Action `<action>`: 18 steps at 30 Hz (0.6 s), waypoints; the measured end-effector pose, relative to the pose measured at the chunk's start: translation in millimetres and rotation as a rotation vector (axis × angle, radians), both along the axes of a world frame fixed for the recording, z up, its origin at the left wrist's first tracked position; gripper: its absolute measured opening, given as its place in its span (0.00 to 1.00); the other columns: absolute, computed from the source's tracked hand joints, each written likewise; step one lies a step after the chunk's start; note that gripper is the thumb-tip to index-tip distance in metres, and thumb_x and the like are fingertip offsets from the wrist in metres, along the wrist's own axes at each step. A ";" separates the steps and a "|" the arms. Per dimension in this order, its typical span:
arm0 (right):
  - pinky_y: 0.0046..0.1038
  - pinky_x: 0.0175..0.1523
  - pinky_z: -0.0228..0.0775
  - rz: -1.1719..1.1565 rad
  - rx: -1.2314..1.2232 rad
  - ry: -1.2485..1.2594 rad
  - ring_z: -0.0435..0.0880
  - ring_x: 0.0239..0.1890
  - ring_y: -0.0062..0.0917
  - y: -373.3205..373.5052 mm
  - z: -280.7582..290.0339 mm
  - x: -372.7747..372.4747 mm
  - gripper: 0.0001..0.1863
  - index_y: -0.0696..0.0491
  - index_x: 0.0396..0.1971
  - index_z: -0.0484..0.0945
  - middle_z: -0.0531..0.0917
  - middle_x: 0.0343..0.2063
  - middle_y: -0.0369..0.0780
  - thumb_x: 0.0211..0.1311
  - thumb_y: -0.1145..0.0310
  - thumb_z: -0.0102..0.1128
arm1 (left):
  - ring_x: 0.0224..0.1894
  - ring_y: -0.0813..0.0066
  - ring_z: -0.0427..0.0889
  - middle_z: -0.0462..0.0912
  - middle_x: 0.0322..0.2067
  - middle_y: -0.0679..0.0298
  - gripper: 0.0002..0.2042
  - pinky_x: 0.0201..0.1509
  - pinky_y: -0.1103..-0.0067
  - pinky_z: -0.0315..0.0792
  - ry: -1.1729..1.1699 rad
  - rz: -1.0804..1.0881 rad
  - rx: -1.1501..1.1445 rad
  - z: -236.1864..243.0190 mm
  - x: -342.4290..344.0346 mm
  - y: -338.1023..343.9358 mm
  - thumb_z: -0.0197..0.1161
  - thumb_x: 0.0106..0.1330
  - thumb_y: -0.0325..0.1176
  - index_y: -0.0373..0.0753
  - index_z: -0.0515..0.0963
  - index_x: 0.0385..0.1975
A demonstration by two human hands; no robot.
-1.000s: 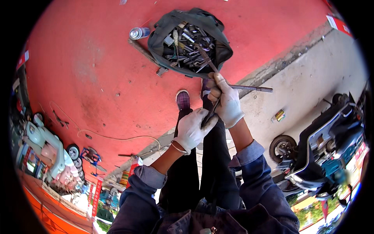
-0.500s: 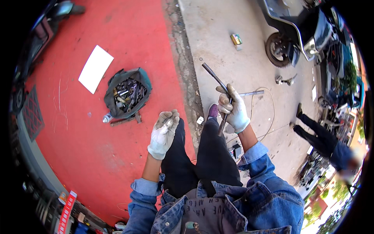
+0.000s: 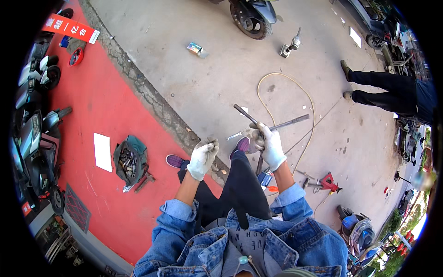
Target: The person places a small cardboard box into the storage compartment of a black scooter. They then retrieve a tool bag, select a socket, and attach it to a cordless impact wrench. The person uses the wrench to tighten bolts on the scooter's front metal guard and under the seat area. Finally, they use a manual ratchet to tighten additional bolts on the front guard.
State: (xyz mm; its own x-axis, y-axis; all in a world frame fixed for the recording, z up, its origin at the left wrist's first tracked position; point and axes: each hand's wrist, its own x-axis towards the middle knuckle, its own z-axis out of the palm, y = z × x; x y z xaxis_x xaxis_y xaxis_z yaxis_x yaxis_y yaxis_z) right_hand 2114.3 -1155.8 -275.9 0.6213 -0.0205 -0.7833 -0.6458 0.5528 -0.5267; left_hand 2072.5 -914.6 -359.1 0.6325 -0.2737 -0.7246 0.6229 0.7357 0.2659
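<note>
My right hand (image 3: 271, 147), in a white work glove with dirty fingers, is closed round a dark metal socket wrench (image 3: 291, 122) whose three arms stick out past the fist. One arm points far left, one right, and one down toward my leg. My left hand (image 3: 203, 159), gloved alike, is raised beside it with its fingers curled together; whether anything small lies inside is hidden. Beyond my shoe on the concrete lies a combination spanner (image 3: 234, 135). Below the wrench, a blue power tool (image 3: 265, 177) rests partly behind my right wrist.
A tool bag (image 3: 142, 152) filled with tools and a white sheet (image 3: 103, 152) lie on the red floor. A yellow hose (image 3: 310, 97) loops over the concrete. Farther off are an impact wrench (image 3: 290, 44), a small box (image 3: 197, 49), a red jack stand (image 3: 330, 183) and another person (image 3: 383, 92).
My view has swung to the right, so the bag now sits farther left and the concrete fills more of it. The wrench stays in my right hand; my left fingers remain curled.
</note>
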 end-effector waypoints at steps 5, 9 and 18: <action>0.17 0.16 0.46 -0.211 -0.113 -0.005 0.56 0.11 0.11 -136.8 10.6 -3.5 0.15 0.63 0.38 0.75 0.72 0.17 0.34 0.65 0.64 0.49 | 0.43 0.65 0.77 0.75 0.41 0.52 0.12 0.53 0.75 0.74 -0.041 -0.124 0.116 -25.3 46.3 -133.6 0.45 0.63 0.18 0.24 0.68 0.45; 0.17 0.17 0.45 -0.332 -0.173 0.014 0.55 0.11 0.11 -211.7 6.9 23.9 0.18 0.62 0.39 0.75 0.72 0.16 0.34 0.65 0.60 0.50 | 0.38 0.69 0.80 0.78 0.38 0.55 0.11 0.43 0.77 0.78 -0.098 -0.250 0.242 -40.3 109.8 -207.0 0.48 0.67 0.24 0.29 0.69 0.46; 0.17 0.16 0.47 -0.292 -0.231 -0.014 0.57 0.11 0.11 -329.0 -17.2 162.3 0.20 0.63 0.39 0.76 0.72 0.15 0.36 0.65 0.58 0.51 | 0.23 0.79 0.77 0.79 0.27 0.61 0.12 0.22 0.84 0.70 0.047 -0.395 0.502 -114.7 257.9 -290.8 0.58 0.65 0.35 0.35 0.73 0.43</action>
